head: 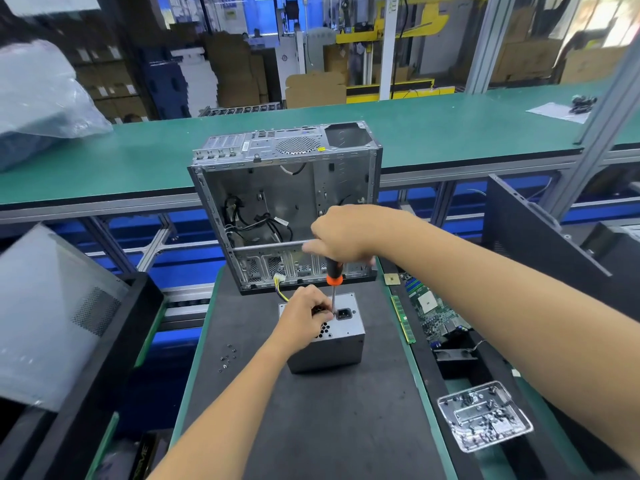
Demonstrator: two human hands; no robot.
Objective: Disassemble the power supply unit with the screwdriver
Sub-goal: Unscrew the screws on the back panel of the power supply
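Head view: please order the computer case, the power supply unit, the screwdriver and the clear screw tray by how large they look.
1. computer case, largest by far.
2. power supply unit and clear screw tray: look alike; the tray lies nearer the camera, so no ranking.
3. screwdriver, smallest, its handle top hidden in the right hand.

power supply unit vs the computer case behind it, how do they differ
The power supply unit is a small closed grey box. The computer case is much larger, open-sided and nearly emptied, with loose cables inside. The unit is under both hands; the case stands untouched. Both are grey metal on the dark mat.
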